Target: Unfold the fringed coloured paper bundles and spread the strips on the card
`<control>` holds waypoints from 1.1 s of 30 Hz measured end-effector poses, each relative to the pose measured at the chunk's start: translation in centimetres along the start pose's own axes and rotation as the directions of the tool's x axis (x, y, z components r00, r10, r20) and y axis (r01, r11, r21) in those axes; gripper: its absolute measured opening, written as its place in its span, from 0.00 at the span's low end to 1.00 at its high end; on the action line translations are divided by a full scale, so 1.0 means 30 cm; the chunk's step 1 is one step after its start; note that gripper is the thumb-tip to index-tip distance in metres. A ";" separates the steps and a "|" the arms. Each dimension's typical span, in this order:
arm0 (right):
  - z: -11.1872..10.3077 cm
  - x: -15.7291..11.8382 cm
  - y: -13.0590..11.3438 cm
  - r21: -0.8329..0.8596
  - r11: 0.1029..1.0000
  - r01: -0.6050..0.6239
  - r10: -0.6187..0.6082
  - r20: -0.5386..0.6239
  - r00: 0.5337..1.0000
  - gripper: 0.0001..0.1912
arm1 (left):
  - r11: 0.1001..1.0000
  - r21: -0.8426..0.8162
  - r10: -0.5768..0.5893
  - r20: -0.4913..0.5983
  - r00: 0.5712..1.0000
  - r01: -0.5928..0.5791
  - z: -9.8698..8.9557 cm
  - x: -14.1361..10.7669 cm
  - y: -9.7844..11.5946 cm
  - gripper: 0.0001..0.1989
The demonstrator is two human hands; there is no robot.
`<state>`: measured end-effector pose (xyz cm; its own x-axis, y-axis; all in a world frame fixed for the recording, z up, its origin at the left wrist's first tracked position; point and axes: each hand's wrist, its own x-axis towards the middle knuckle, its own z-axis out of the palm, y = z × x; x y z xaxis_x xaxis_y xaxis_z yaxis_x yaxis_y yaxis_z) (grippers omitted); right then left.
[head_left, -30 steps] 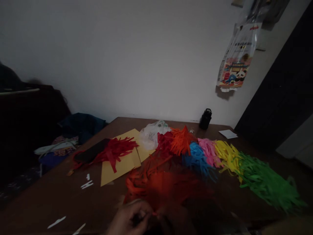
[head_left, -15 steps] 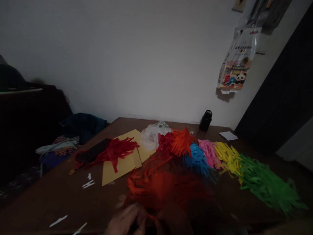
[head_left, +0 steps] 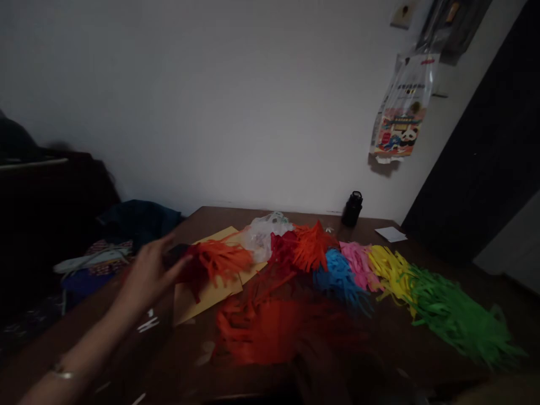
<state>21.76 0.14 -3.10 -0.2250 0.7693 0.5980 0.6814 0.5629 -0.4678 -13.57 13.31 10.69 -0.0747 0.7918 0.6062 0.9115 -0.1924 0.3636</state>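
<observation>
Because the left hand point(head_left: 152, 271) has its thumb and fingers spread well apart, it appears to grip nothing, though blur hides whether a fingertip touches the dark red fringed bundle point(head_left: 193, 281) beside it. Just right of those fingers, the bright orange fringed paper tassel point(head_left: 226, 260) lies over that bundle and 2 flat tan paper pieces point(head_left: 211, 298). If the left thumb sweeps right, it could catch the loose orange strips and drag or tangle them with the red ones beneath. Beyond the tassel from the fingers, the crumpled translucent plastic bag point(head_left: 259, 239) sits close enough that it could snag the strip ends.

The right hand point(head_left: 316, 360) is so dark that its finger spread and hold cannot be told. Just left of its fingers lies the broad orange-red fringed sheet point(head_left: 274, 326); an uneven pull there could crease it or tear thin strips, and poor light makes a misjudged touch likelier.
</observation>
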 end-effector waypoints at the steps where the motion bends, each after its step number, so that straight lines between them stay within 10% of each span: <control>1: 0.015 0.005 0.011 -0.019 0.999 0.031 -0.031 -0.001 1.000 0.19 | 0.984 -0.105 0.146 0.043 0.988 -0.141 0.028 -0.053 0.042 0.31; 3: 0.043 0.018 0.031 -0.053 0.993 0.110 -0.110 0.010 0.994 0.21 | 0.916 -0.241 0.373 0.221 0.901 -0.320 0.090 -0.188 0.146 0.16; 5: 0.061 0.028 0.051 -0.081 0.987 0.142 -0.139 0.048 0.989 0.19 | 0.810 -0.411 0.582 0.483 0.654 -0.417 0.143 -0.318 0.244 0.14; 7: 0.064 0.030 0.070 -0.108 0.989 0.105 -0.096 0.093 0.991 0.15 | 0.798 -0.449 0.602 0.576 0.553 -0.401 0.184 -0.407 0.308 0.18; 13: 0.012 0.013 0.084 -0.073 0.997 0.006 0.001 0.100 0.995 0.16 | 0.842 -0.493 0.500 0.559 0.661 -0.220 0.261 -0.440 0.290 0.14; 33: -0.004 0.094 -0.002 0.075 0.973 -0.219 0.178 0.357 0.917 0.02 | 0.825 -0.566 0.403 0.584 0.704 -0.003 0.248 -0.456 0.255 0.13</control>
<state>21.17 2.23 -1.30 -0.3334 0.9137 0.2322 0.6600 0.4021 -0.6346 -2.56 5.31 -0.07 0.5512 0.8189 0.1600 0.5231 -0.4885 0.6984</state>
